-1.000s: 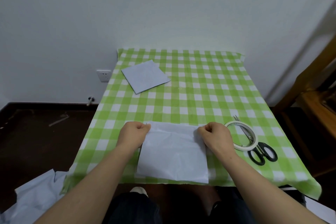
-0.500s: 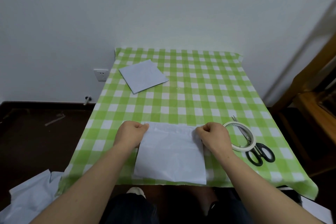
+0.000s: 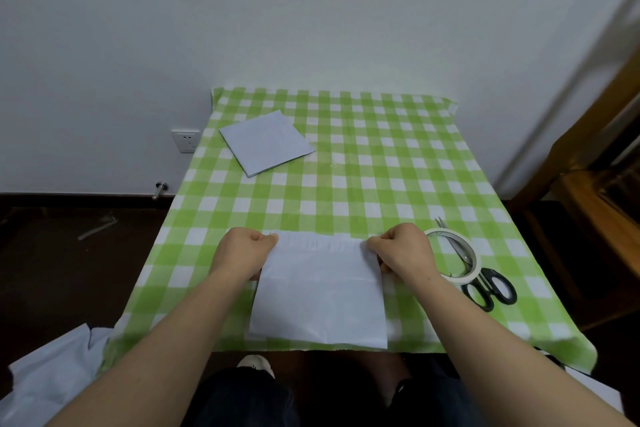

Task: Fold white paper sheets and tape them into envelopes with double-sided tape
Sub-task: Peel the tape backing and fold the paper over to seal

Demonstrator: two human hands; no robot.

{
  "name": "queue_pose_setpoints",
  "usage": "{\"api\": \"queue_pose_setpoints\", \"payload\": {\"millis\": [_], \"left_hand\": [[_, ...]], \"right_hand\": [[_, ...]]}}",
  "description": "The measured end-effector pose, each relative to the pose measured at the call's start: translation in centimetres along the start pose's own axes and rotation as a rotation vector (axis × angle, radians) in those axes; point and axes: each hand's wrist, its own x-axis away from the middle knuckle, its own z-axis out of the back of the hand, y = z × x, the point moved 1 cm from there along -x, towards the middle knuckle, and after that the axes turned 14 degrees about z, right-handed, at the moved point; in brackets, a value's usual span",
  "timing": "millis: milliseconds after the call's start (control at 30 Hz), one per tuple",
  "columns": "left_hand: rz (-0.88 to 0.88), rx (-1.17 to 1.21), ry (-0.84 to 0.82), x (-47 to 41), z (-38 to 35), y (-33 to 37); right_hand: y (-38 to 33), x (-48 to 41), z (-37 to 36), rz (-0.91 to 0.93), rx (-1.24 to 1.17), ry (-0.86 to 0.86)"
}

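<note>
Green-and-white checked cloth [image 3: 381, 166] covers the table, which stands against a plain white wall. Since a second ago almost nothing has moved. My hands stay at the same two corners, perhaps a touch closer together, and the table sits slightly further left in view.

The white paper sheet [image 3: 322, 295] lies flat at the near edge of the table, straight in front of me. My left hand [image 3: 244, 253] is curled on its far left corner, fingers and thumb pinching the edge. My right hand [image 3: 403, 253] grips the far right corner the same way. Between them a narrow band along the far edge looks folded over, though the creases are too faint to be sure.

The tape roll [image 3: 465, 278] lies just right of my right hand, with the scissors [image 3: 486, 284] running through it. A folded paper stack [image 3: 266, 142] rests at the far left.
</note>
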Motion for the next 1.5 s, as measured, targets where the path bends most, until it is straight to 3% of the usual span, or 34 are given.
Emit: {"api": "queue_pose_setpoints", "payload": {"millis": [1500], "left_hand": [[0.039,0.003,-0.027,-0.43,-0.03,0.06]], "right_hand": [[0.16,0.01,-0.03,0.027,0.04,-0.01]]}}
